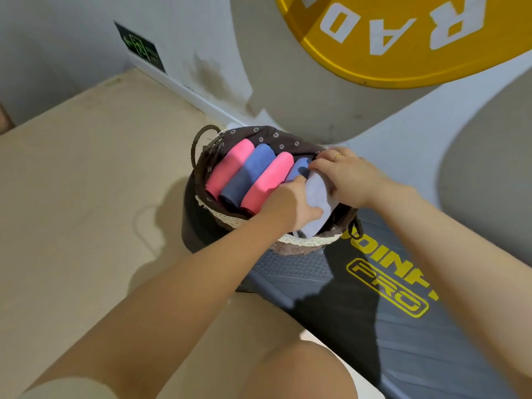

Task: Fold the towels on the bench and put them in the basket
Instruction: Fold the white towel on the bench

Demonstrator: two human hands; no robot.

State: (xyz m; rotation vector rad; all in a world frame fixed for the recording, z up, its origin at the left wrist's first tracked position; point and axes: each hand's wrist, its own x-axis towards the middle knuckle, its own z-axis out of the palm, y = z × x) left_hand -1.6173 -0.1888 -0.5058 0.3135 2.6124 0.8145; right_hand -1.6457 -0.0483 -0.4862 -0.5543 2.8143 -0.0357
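**Pale lilac towel held upright at the basket's right end**

Pale lilac towel (318,203), folded, stands on edge inside the basket (230,218), at the right end of the row. Its long axis runs from the near rim toward the far rim, roughly parallel to the rolled towels beside it. The left hand (296,207) grips its near-left side, thumb across the face of the cloth. The right hand (342,177), a ring on one finger, is closed over its far-right edge, fingers curled down into the basket.

To the left of the held towel, four folded towels lie side by side, touching, all on the same diagonal: pink towel (229,171), blue towel (249,175), second pink towel (267,182), and second blue towel (299,168), the last partly hidden by the hands.

The basket is woven, dark brown, with a flower-print liner (276,136), a lace trim along the rim, and a loop handle (201,139) on the left. It sits at the end of a grey padded counter (374,326) with yellow lettering. Tan floor (86,197) lies to the left. A yellow weight plate (403,38) sits at the top right, its mounting not discernible.
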